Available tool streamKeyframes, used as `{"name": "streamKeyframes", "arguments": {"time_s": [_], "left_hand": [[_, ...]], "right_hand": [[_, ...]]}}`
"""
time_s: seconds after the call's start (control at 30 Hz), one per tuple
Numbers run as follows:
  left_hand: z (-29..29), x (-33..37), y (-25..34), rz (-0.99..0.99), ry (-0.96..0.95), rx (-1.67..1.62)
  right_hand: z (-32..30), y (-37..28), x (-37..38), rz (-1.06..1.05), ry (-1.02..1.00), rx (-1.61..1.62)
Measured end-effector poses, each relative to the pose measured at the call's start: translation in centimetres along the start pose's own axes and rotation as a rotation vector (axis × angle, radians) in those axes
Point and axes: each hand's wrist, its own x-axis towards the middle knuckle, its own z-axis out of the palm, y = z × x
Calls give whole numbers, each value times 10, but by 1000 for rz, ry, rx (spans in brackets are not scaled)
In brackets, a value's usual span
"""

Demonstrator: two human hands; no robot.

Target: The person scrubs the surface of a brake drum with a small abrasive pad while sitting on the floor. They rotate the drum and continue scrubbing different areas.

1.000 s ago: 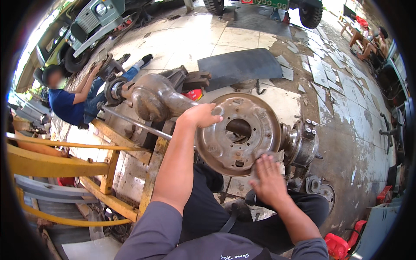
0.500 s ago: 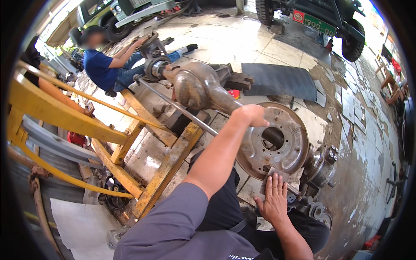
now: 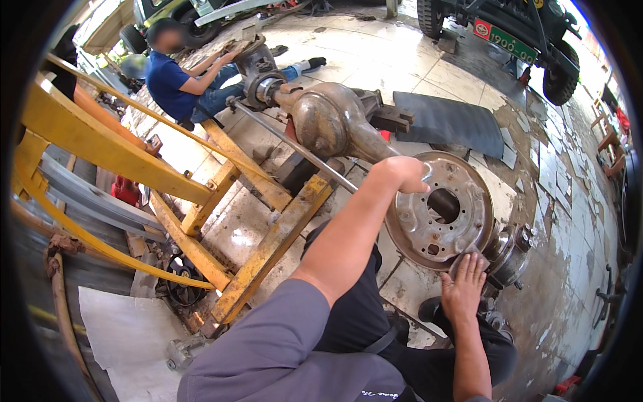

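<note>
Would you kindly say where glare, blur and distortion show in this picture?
Head view: glare whitens the floor tiles near the top, the seated co-worker's head is blurred, a black fisheye rim curves in at both sides; the brake backing plate looks crisp.

Pale, stained floor tiles [image 3: 375,48] spread toward the far side, with broken tile pieces [image 3: 550,161] along the right; bright daylight [image 3: 589,32] enters at far right.

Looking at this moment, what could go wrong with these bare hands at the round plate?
The right hand is bare at the near rim of the round metal plate, so a slip might scrape its fingers. The plate could also shift if the left hand came off its far side.
</note>
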Motion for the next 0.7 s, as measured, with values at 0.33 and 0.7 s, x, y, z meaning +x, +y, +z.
{"name": "streamKeyframes", "arguments": {"time_s": [0.33, 0.7], "left_hand": [[24, 37, -56, 127, 76, -133], [8, 38, -28, 50, 29, -30]], "right_hand": [[1, 6, 9, -7, 47, -111], [6, -10, -4, -109, -21, -62]]}}
